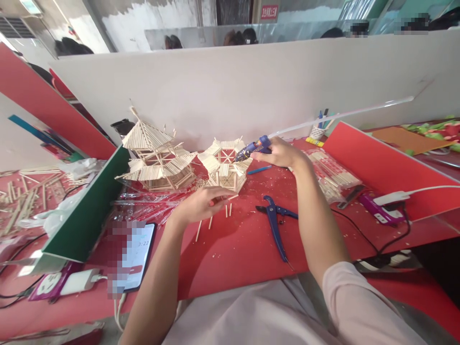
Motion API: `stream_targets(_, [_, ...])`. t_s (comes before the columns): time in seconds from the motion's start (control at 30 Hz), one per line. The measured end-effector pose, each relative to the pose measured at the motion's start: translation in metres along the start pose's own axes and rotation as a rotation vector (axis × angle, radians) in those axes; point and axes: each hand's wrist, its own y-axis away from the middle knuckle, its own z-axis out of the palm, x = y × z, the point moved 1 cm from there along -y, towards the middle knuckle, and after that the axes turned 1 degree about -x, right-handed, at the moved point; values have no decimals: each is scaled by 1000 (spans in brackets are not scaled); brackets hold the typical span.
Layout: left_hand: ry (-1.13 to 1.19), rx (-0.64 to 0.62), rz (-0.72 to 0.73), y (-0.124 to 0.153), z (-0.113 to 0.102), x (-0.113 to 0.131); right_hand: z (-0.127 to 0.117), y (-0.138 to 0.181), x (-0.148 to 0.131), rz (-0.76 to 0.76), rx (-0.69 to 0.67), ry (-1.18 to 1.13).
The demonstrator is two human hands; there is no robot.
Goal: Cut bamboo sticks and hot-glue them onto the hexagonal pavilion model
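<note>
My right hand point(278, 153) grips a blue glue gun point(253, 147) with a long clear glue stick point(341, 115) trailing back to the right. Its nozzle points at a small wooden-stick pavilion model point(224, 165) on the red table point(233, 249). My left hand point(201, 203) rests in front of that model, fingers curled around a small stick that pokes out to the right. A few short sticks point(210, 223) lie loose under this hand. A larger stick pavilion point(156, 153) stands to the left.
Blue pliers point(275, 223) lie right of centre. A phone point(134, 256) and a white charger point(79, 281) sit front left beside a green board point(89, 211). A bag of sticks point(332, 175), a purple device point(379, 211) and cables lie right. A white partition point(251, 81) closes the back.
</note>
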Motion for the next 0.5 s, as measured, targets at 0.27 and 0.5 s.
stream_targets(0.27, [-333, 615, -92, -13, -6, 29, -2, 1, 5, 26, 0, -21])
stream_targets(0.5, [-678, 569, -112, -26, 14, 22, -3, 2, 7, 26, -2, -67])
